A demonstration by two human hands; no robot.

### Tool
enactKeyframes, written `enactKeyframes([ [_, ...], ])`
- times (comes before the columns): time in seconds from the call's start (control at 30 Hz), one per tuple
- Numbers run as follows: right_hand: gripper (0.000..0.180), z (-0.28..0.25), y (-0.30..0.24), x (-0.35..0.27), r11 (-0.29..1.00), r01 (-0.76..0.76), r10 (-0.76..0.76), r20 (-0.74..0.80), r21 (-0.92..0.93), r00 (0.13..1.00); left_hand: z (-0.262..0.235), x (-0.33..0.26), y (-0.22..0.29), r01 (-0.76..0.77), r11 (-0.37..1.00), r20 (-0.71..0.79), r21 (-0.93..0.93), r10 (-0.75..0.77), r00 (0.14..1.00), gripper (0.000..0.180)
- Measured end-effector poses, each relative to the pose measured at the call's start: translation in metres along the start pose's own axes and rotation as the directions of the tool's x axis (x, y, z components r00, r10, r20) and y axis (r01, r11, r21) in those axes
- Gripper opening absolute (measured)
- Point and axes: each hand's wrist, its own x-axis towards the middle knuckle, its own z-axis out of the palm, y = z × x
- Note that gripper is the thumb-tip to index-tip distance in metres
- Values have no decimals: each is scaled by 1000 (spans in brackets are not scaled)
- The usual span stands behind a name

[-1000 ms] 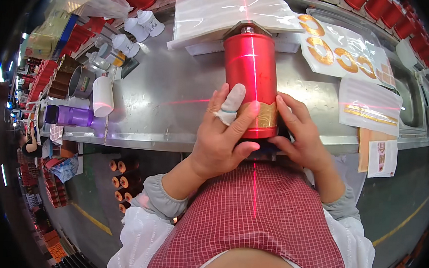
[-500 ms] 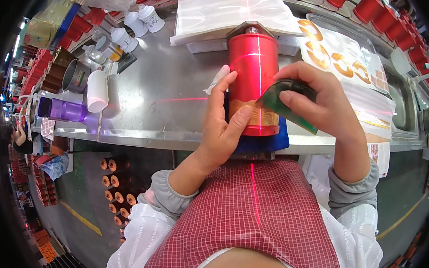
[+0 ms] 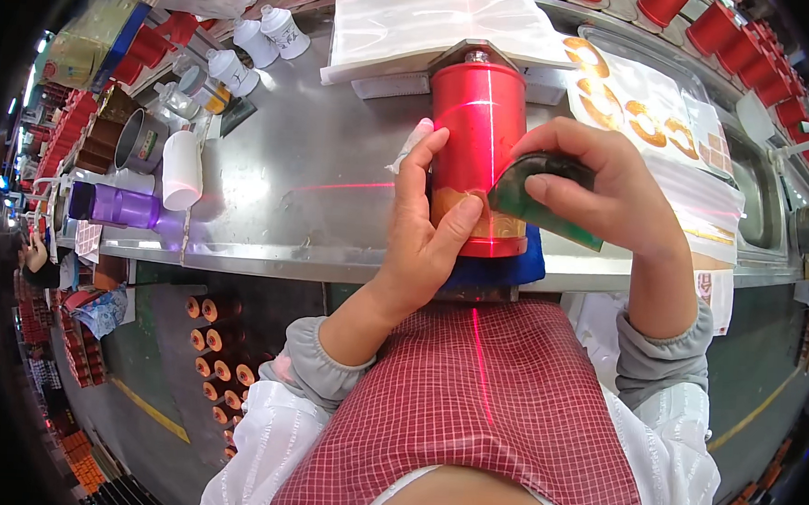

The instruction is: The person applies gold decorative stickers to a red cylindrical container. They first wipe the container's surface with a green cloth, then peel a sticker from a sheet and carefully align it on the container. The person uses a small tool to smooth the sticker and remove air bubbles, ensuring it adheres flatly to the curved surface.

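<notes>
A red cylindrical canister (image 3: 479, 132) with a gold band near its base lies on a steel workbench (image 3: 336, 165), its base over a blue pad (image 3: 505, 268). My left hand (image 3: 425, 226) grips the canister's left side, a bandaged finger along it. My right hand (image 3: 603, 186) holds a dark green flat pad (image 3: 542, 201) and presses its edge against the gold band on the canister's right side. Red laser lines cross the canister and the bench.
Clear plastic sheets (image 3: 437, 18) lie behind the canister. Sheets with gold ring-shaped pieces (image 3: 645, 110) lie at the right. White bottles (image 3: 250, 44), a white cup (image 3: 183, 169), a purple bottle (image 3: 116, 205) and a metal can (image 3: 134, 139) stand at the left. Rows of red caps (image 3: 759, 52) line the back.
My right hand left the canister's base, picked up the green pad and now presses it against the gold band. My left hand has stayed on the canister.
</notes>
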Motion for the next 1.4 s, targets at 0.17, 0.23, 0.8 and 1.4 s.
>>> enactKeyframes([
  [0.17,21,1,2,-3,999,-38,39,13,-23,999,1,0,0,-10,1000,-6,4,10,1000,63],
  [0.23,22,5,3,-6,998,-40,39,33,40,999,4,0,4,2,1000,-6,-1,-2,1000,65],
  [0.8,25,6,22,-36,994,-110,110,-115,5,987,-9,-32,15,-395,641,153,657,400,904,46],
  [1.4,22,2,11,-39,997,-78,78,-76,2,994,-36,36,12,-644,597,500,478,418,758,59],
])
